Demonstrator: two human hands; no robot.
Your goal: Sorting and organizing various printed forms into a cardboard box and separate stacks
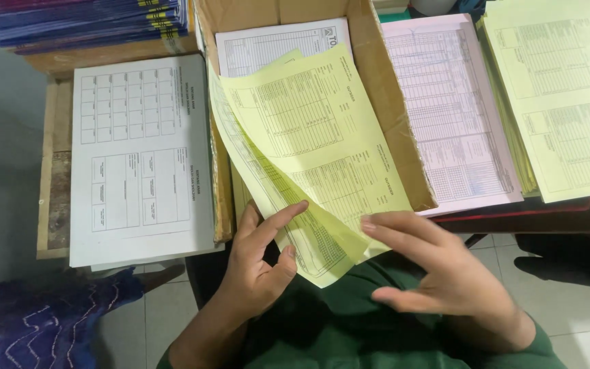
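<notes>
Two yellow printed sheets [308,143] lean out of an open cardboard box [390,116], over a white printed sheet [268,44] lying in it. My left hand [257,263] pinches the lower edge of the yellow sheets between thumb and fingers. My right hand [438,270] hovers just right of the sheets' bottom corner, fingers spread, its fingertips touching or nearly touching the top sheet's edge. It holds nothing.
A stack of white forms [138,157] lies left of the box on a wooden pallet [52,184]. Pink forms [445,116] and yellow forms [561,96] are stacked on the right. Blue booklets [83,20] are piled at top left. Patterned blue cloth [42,321] lies on the tiled floor.
</notes>
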